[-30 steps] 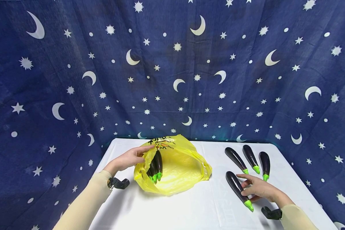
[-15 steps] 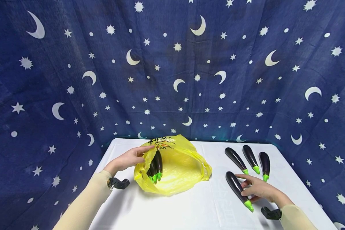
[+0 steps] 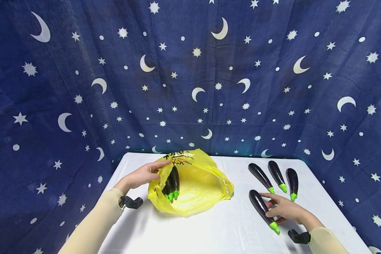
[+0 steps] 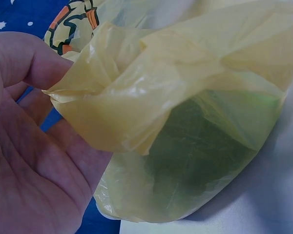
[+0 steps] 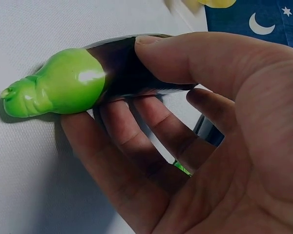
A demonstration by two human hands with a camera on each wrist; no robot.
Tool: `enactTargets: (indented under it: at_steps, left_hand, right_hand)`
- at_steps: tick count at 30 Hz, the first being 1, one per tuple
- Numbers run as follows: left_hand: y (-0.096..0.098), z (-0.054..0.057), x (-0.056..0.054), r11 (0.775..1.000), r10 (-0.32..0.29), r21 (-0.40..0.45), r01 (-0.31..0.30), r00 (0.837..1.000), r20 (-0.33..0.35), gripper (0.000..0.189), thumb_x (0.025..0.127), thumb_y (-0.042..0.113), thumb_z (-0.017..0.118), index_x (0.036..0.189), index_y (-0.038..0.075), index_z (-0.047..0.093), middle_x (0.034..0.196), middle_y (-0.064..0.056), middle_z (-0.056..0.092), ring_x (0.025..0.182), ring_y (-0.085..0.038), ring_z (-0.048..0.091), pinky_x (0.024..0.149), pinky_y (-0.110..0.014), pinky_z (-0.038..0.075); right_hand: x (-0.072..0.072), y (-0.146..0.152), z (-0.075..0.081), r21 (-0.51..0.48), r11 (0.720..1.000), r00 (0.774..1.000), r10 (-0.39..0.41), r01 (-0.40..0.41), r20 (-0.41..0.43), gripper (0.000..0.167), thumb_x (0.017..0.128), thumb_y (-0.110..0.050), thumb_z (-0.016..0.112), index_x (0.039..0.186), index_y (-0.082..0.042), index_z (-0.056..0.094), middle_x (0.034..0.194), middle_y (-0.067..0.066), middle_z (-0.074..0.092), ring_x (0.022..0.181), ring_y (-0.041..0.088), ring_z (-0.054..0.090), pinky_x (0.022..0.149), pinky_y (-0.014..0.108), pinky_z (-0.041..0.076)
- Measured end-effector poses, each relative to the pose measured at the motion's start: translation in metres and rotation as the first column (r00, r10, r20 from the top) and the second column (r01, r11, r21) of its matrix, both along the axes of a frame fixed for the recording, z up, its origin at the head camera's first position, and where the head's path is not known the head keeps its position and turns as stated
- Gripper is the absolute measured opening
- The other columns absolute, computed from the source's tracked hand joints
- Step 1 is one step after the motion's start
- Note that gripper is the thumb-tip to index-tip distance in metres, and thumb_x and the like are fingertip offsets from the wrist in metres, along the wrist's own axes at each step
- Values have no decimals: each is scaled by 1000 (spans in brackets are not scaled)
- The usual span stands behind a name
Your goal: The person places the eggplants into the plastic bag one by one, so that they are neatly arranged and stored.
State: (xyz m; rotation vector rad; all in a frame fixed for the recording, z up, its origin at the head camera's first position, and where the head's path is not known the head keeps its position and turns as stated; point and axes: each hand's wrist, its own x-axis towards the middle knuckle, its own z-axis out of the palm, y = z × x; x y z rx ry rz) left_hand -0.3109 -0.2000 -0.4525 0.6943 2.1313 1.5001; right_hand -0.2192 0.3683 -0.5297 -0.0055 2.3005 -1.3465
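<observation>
My left hand (image 3: 142,175) is at the left side of a yellow plastic bag (image 3: 198,197), its thumb and fingers holding the edge of the mouth. In the left wrist view a folded flap of the bag (image 4: 122,107) lies against those fingers. Inside, at the left, are dark eggplants (image 3: 175,178) with bright green caps. On the right, my right hand (image 3: 289,209) grips an eggplant (image 3: 259,204) lying slantwise, green end toward me. The right wrist view has the thumb on one side of this eggplant's dark body (image 5: 119,66) and the fingers along the other.
Three more eggplants, a left one (image 3: 259,176), a middle one (image 3: 276,174) and a right one (image 3: 292,181), lie beyond my right hand. All rest on a white-covered table (image 3: 190,234). A blue curtain (image 3: 190,70) with moons and stars rises behind it and at both sides.
</observation>
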Motion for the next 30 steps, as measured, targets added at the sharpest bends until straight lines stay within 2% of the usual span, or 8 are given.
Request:
enactTargets:
  at_steps: [10,30]
  left_hand:
    - [1,-2,-1,1000,2,0,-2,1000,-1,74,91,-7,55,159,17,41,164,-12,31,144,-32,38,108,-38,43]
    - [2,0,-1,1000,-4,-14,4,1000,-18,73,91,-6,56,159,17,41,165,-10,32,146,-31,36,112,-42,40]
  right_hand:
    - [4,-2,2,-13,1000,1000,12,-12,-15,83,83,-4,77,155,1,36,110,16,51,88,26,61,68,46,59]
    - [5,-7,7,28,1000,1000,-10,11,-19,82,83,-5,77,155,0,38,112,17,51,86,26,61,68,45,59]
